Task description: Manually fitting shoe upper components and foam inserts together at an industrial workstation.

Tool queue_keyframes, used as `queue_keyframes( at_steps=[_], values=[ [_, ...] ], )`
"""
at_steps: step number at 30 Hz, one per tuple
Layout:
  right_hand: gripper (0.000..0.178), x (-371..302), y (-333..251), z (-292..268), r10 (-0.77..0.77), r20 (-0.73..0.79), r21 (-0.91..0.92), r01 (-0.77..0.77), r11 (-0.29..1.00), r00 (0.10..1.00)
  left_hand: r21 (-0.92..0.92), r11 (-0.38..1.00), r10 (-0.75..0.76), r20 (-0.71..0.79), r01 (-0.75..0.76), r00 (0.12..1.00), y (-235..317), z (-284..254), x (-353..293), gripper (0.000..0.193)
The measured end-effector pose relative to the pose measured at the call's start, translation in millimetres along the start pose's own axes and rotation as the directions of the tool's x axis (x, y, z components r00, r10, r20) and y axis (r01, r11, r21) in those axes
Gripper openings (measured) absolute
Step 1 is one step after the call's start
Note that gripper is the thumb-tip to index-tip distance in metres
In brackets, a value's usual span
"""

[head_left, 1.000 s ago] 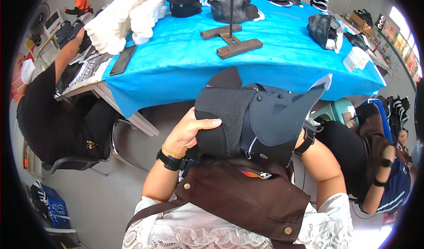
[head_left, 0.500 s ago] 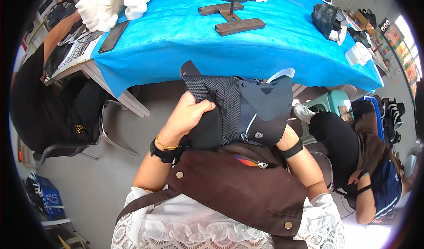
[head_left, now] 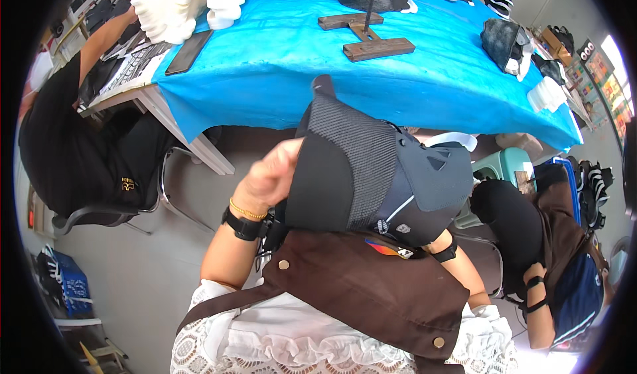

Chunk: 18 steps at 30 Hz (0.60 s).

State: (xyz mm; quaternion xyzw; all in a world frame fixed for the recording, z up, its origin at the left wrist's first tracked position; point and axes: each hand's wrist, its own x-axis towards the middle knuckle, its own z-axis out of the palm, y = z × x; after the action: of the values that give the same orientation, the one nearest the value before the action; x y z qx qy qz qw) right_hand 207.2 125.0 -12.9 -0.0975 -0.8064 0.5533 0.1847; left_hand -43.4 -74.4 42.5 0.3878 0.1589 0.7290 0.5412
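A dark grey and black shoe upper (head_left: 361, 168), with textured mesh, a smooth black panel and a small shield-shaped emblem, is held up in front of my brown apron (head_left: 358, 288). My left hand (head_left: 265, 178) is at its left edge, fingers curled and partly hidden behind the smooth panel. A narrow tab sticks up from its top, and a white strip shows behind its right side. My right hand goes under or into the upper's right end; only the wrist (head_left: 441, 243) shows, and its fingers are hidden.
A blue-covered table (head_left: 279, 75) stands ahead, bearing a wooden H-shaped base (head_left: 368, 36), stacked white shapes (head_left: 172, 6) and dark shoe uppers (head_left: 504, 46). One person (head_left: 86, 142) sits at left, another (head_left: 570, 281) at right beside a green stool (head_left: 507, 165). A blue crate (head_left: 76, 284) is lower left.
The shoe upper has turned, bringing its smooth black panel more into view, and shifted right. My left hand has loosened its thumb-over grip and moved back to the edge. The view has shifted slightly.
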Motion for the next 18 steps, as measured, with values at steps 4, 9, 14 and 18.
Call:
queue_keyframes(
  at_steps=[4, 9, 14, 18],
  values=[
    [0.048, -2.2, -2.4, -3.5, 0.002, -0.034, 0.007, -0.002, 1.0, 0.999, 0.138, 0.963, -0.205, -0.178, 0.23, 0.963, 9.4, 37.9, -2.2, 0.039],
    [0.048, 5.3, 5.7, -4.8, 0.007, -0.1, 0.045, -0.003, 0.999, 0.995, 0.961, 0.259, 0.122, -0.131, 0.096, 0.984, 12.6, 67.2, 18.6, 0.013],
    [0.047, 11.2, 3.8, -14.4, 0.003, -0.214, -0.012, -0.005, 1.0, 0.977, 0.995, -0.048, 0.336, 0.099, -0.088, 0.937, -26.2, 46.4, 43.9, 0.021],
    [0.047, 31.3, 14.8, -1.4, -0.031, -0.203, -0.024, 0.027, 0.999, 0.979, 0.706, 0.65, 0.224, -0.531, 0.281, 0.817, -48.7, 35.2, 46.0, 0.02]
  ],
)
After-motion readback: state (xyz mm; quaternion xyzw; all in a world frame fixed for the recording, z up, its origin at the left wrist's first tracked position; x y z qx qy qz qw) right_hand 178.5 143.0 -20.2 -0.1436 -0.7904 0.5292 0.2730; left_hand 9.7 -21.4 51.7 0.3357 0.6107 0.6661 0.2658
